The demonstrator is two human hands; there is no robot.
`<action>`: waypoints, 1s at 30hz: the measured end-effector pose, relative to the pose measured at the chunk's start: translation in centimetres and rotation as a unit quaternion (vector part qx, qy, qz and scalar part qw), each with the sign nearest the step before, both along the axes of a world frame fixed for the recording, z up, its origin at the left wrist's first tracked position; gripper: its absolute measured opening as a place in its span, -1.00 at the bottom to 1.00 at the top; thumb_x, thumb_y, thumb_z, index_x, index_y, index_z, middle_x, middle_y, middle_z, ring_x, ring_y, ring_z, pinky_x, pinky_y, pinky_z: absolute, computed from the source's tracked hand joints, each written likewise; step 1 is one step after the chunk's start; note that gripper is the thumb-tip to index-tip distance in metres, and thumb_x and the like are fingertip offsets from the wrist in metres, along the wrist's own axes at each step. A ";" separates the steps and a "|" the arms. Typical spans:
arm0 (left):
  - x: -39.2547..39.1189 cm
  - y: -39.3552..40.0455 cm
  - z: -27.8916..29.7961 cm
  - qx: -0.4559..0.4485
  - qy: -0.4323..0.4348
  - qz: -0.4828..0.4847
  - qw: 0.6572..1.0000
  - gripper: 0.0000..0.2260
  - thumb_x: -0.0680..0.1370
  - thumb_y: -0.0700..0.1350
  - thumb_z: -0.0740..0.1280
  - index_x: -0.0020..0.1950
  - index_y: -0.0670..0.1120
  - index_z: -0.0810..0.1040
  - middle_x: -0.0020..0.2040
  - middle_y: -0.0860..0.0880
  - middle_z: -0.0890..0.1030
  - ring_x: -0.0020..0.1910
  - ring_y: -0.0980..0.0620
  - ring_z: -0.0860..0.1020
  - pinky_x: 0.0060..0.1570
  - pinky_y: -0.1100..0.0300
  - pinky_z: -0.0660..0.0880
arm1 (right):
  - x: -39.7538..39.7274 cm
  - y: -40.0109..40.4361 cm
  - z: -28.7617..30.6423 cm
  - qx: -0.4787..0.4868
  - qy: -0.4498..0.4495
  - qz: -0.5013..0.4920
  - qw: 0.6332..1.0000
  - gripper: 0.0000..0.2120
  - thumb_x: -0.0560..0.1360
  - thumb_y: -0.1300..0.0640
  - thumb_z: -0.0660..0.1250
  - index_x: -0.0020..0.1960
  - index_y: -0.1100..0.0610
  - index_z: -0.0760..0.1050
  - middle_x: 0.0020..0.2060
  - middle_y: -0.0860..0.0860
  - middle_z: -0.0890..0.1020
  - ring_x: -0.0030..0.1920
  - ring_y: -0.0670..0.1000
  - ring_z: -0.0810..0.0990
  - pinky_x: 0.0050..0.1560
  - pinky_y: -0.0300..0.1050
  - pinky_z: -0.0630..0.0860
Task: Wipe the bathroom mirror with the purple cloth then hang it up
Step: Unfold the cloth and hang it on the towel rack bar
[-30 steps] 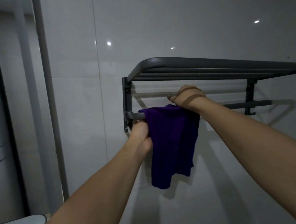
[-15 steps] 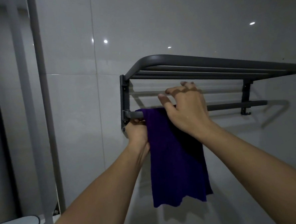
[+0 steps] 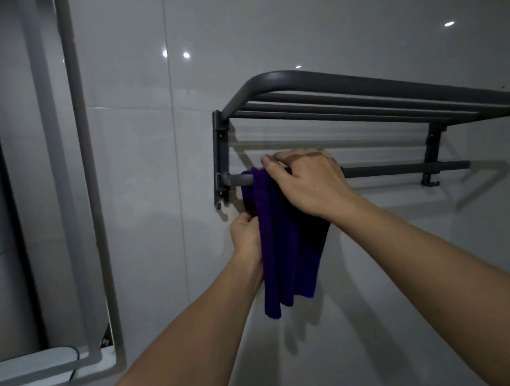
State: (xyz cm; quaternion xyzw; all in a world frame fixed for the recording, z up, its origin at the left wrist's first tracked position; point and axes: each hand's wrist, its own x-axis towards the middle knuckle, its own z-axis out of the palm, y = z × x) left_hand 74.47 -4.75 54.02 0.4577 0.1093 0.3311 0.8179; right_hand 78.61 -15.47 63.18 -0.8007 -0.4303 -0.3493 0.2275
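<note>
mirror frame [image 3: 81,203]: far left, dark-edged, well apart from hands
left hand [image 3: 246,235]: fingers pinch cloth's left edge below bar; lower than 0.5 s ago
purple cloth [image 3: 284,250]: draped over lower bar [image 3: 395,169], bunched narrower now
right hand [image 3: 307,183]: fingers curled over cloth at bar
status: hang nearly done, needs release

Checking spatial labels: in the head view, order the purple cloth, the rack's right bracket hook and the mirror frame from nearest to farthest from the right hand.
1. purple cloth, under the right hand.
2. right bracket hook, further right on the bar.
3. mirror frame, far left.
</note>
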 end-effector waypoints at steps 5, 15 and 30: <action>0.0 -0.2 -3.0 -0.146 0.005 -0.067 0.987 -0.76 0.64 -0.10 0.22 -0.11 -0.15 0.61 -0.19 -0.15 0.61 -0.27 -0.11 0.55 -0.25 0.10 0.55 | 0.5 -0.2 0.7 -0.012 0.047 0.023 0.999 -0.35 0.60 -0.39 -0.09 0.08 -0.04 0.66 -0.13 -0.02 0.71 -0.10 -0.01 0.64 0.01 0.00 0.57; -2.4 0.0 -4.0 0.080 0.100 0.009 0.992 -0.92 0.59 -0.28 0.36 -0.03 -0.12 0.62 -0.14 -0.13 0.69 -0.21 -0.10 0.63 -0.42 0.12 0.64 | 0.4 -0.4 0.5 -0.083 0.048 -0.023 0.995 -0.25 0.53 -0.46 -0.25 0.17 -0.07 0.57 -0.08 0.01 0.69 -0.02 0.07 0.63 0.18 0.12 0.51; -17.8 1.0 -3.7 0.233 0.215 0.013 0.948 -0.92 0.57 -0.09 0.37 0.04 -0.04 0.62 0.06 -0.05 0.64 0.00 -0.02 0.58 0.03 0.05 0.59 | -12.0 -2.5 -7.1 -0.066 -0.001 -0.107 0.992 -0.41 0.61 -0.18 0.22 0.57 0.03 0.29 0.52 0.15 0.39 0.45 0.23 0.36 0.41 0.17 0.32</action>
